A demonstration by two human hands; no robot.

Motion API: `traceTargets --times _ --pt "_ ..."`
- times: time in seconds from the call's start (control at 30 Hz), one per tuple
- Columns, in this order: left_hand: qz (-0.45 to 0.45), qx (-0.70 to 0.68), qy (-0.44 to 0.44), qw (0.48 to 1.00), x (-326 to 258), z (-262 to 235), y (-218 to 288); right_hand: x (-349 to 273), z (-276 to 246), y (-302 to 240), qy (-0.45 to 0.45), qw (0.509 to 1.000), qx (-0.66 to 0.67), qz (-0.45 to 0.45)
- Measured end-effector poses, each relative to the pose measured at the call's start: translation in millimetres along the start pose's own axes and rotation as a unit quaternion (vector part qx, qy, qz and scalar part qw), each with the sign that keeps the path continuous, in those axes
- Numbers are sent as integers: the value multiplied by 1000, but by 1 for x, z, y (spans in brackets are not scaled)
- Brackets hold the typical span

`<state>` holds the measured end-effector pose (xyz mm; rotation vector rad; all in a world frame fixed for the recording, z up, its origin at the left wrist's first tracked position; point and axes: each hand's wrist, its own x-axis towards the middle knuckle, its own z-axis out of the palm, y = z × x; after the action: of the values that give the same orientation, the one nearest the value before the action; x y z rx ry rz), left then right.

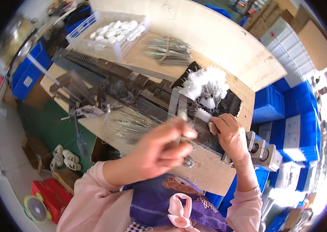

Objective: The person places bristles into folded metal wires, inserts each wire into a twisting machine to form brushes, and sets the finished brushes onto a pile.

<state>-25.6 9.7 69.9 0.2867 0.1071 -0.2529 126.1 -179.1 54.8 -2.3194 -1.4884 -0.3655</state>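
Observation:
My left hand is in the middle, over the near side of the metal machine bed. It is blurred by motion, its fingers curled inward; what they hold, if anything, I cannot make out. A pale smear shows just beyond the fingertips. My right hand is closed on a small tan flat piece near the bed's right end. Just beyond it lies a heap of white-bristled wire brushes on a dark sheet. Loose thin wires lie left of my left hand.
A clear plastic basket of white round pieces stands at the back left, beside a banded wire bundle. A wooden board rises behind. Metal blocks jut out at the right end. Blue bins are stacked at the right.

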Motion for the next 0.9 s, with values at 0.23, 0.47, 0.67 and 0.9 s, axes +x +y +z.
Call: traceTargets --times 0.23,0.47,0.67,0.9 --pt "274 340 -55 898 -49 -78 13 -2 -3 0 57 996 65 33" --pt "149 762 -51 628 80 -42 -37 35 16 43 -44 992 8 121" --pt "138 832 -27 537 124 -30 -22 -13 -26 32 -44 987 137 66" --pt "337 936 -58 83 80 -2 28 20 16 13 56 987 148 -25"
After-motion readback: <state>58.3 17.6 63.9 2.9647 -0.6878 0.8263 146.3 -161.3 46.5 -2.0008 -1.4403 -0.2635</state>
